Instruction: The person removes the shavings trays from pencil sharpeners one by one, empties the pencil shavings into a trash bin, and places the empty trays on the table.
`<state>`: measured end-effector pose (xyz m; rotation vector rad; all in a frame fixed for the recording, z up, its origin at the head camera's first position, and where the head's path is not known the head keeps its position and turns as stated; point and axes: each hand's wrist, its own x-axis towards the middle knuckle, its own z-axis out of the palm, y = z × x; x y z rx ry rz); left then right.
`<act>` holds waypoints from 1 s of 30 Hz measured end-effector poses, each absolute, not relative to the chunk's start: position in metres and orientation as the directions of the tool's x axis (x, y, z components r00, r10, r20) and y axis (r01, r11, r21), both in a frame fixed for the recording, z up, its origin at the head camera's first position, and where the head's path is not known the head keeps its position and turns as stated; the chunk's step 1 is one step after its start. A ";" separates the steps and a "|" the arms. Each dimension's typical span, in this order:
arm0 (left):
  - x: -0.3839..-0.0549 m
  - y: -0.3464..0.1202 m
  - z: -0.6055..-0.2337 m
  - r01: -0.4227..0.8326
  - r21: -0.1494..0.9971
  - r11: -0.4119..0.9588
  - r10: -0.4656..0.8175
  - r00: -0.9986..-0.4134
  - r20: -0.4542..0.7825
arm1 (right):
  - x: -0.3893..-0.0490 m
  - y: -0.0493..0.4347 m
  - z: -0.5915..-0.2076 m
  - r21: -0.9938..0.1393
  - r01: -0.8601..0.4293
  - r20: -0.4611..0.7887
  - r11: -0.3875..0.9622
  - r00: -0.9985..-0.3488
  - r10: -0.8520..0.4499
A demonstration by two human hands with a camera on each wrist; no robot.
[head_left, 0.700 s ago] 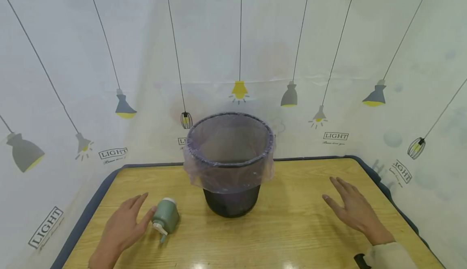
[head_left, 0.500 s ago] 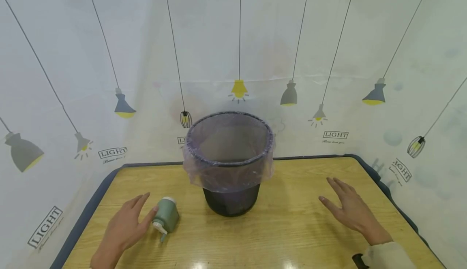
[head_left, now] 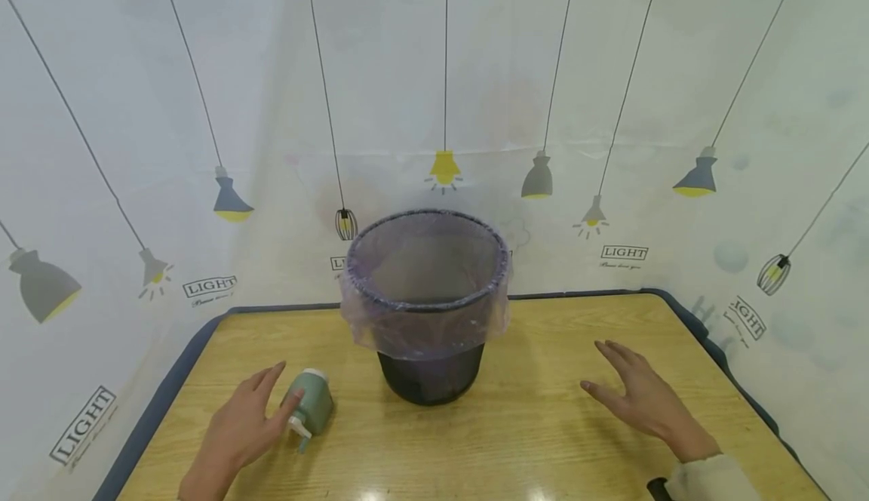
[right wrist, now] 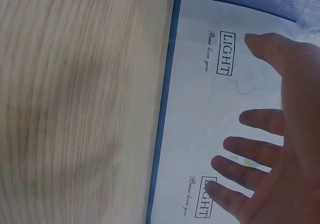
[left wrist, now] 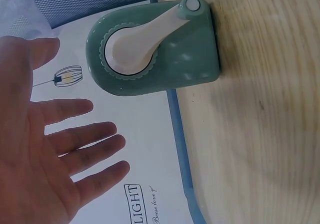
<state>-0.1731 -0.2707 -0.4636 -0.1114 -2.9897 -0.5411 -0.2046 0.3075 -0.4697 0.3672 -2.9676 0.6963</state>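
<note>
The left hand [head_left: 237, 422], fingers outstretched and empty, is hovering beside the gadget [head_left: 317, 407] left of the bin [head_left: 431, 373], where gripping its body clear of the crank [left wrist: 132, 52] would probably serve best, and, like the empty, loose-fingered right hand [head_left: 643, 399], is edging inward since the earlier frame.

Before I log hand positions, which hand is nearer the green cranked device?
Left. The left hand is close beside the green cranked device, on its left; the right hand is far to its right, past the bin.
</note>
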 end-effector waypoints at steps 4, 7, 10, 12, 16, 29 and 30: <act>-0.175 -0.270 -0.465 0.099 0.338 0.936 0.060 -0.990 0.124 | -0.204 0.304 -0.469 -0.412 -0.254 0.124 0.875 -0.967 -0.223; -0.175 -0.268 -0.465 0.099 0.335 0.937 0.063 -0.991 0.117 | -0.203 0.302 -0.469 -0.408 -0.262 0.131 0.875 -0.965 -0.228; -0.175 -0.266 -0.464 0.093 0.334 0.938 0.064 -0.993 0.098 | -0.202 0.300 -0.469 -0.410 -0.267 0.129 0.872 -0.964 -0.235; -0.175 -0.266 -0.464 0.088 0.333 0.939 0.063 -0.994 0.084 | -0.202 0.299 -0.469 -0.411 -0.269 0.125 0.871 -0.963 -0.239; -0.175 -0.264 -0.466 0.086 0.337 0.938 0.064 -0.995 0.074 | -0.201 0.296 -0.469 -0.416 -0.275 0.119 0.867 -0.961 -0.248; -0.177 -0.258 -0.467 0.097 0.341 0.935 0.079 -0.995 0.067 | -0.201 0.283 -0.473 -0.433 -0.319 0.146 0.843 -0.948 -0.283; -0.177 -0.257 -0.467 0.099 0.342 0.935 0.079 -0.994 0.071 | -0.201 0.282 -0.473 -0.437 -0.321 0.145 0.840 -0.947 -0.286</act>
